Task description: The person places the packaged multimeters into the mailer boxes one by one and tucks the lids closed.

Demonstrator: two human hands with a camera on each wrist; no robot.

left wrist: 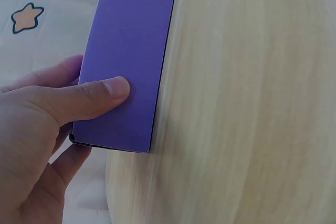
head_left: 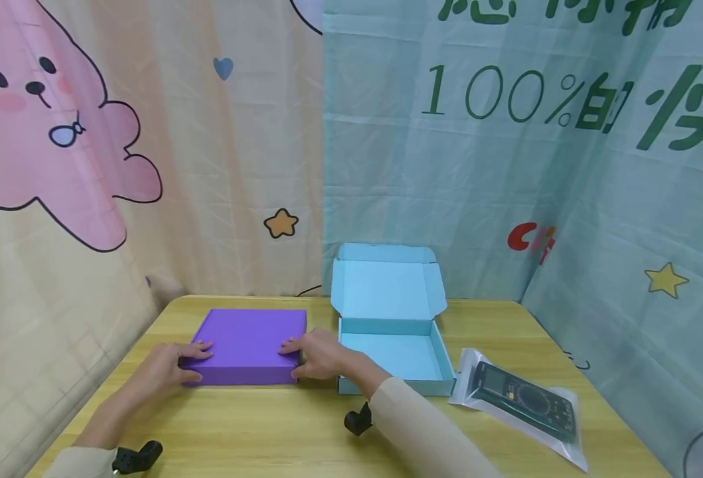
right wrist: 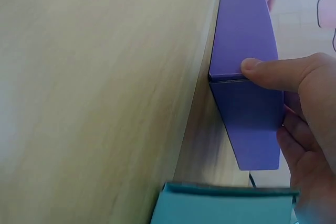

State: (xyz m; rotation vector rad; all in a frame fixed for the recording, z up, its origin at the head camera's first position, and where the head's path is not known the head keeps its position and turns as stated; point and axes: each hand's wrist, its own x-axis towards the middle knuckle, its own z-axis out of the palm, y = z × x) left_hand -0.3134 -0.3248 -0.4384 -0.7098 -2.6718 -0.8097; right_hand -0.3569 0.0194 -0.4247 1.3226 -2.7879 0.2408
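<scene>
A closed purple cardboard box [head_left: 249, 338] lies flat on the wooden table. My left hand [head_left: 161, 366] grips its front left corner, with the thumb [left wrist: 113, 90] pressed on the front wall and other fingers over the top and left side. At the opposite front corner my right hand [head_left: 322, 355] holds the box, its thumb [right wrist: 254, 69] at the corner edge and its fingers on the lid. Just to the right stands a light blue box [head_left: 429, 388] with its lid [head_left: 390, 285] raised and its inside bare.
A black digital multimeter [head_left: 524, 401] in a clear plastic bag [head_left: 469, 372] lies at the right of the table [head_left: 267, 431], close to the blue box. Printed curtains [head_left: 237, 166] hang behind and at both sides. My right forearm passes in front of the blue box.
</scene>
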